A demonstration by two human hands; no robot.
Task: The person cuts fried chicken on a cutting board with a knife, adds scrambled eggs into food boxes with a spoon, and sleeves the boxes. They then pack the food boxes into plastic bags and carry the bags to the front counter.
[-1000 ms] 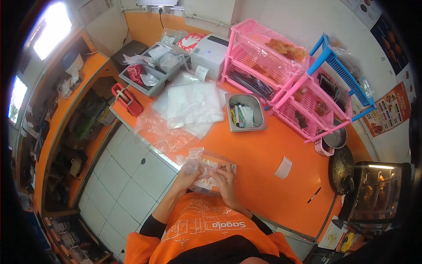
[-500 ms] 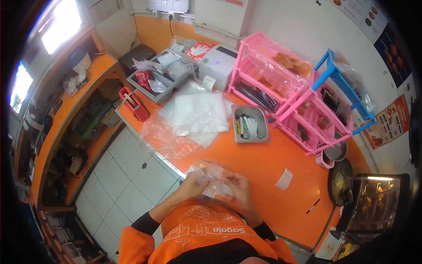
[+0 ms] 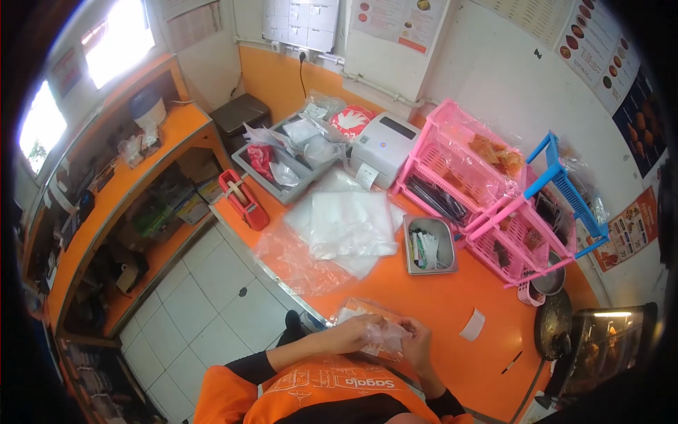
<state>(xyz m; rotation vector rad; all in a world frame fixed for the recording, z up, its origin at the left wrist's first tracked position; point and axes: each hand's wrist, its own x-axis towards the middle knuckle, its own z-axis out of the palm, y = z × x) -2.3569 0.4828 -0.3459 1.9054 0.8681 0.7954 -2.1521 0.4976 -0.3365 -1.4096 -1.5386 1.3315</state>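
My left hand (image 3: pixel 351 334) reaches across from the left with its fingers closed on the gathered top of a clear plastic bag (image 3: pixel 385 338). My right hand (image 3: pixel 417 342) pinches the same bag from the right. The bag is crumpled, held just above the table's front edge and close to my apron. Something pale with orange patches shows through its lower part, too blurred to name. Beyond my hands lie a loose clear plastic sheet (image 3: pixel 304 261) and a stack of translucent plastic bags (image 3: pixel 353 225).
On the orange table (image 3: pixel 452 385) are a metal tin of pens (image 3: pixel 450 264), a red tape dispenser (image 3: pixel 244 200), a grey divided tray (image 3: pixel 272 185), a label printer (image 3: pixel 385 150), pink racks (image 3: pixel 452 166), a white paper slip (image 3: pixel 472 324) and a pen (image 3: pixel 512 362).
The camera view has tilted up, so the table things sit lower and further right. My hands have shifted slightly right, and the left one now reaches further across, both still on the bag.
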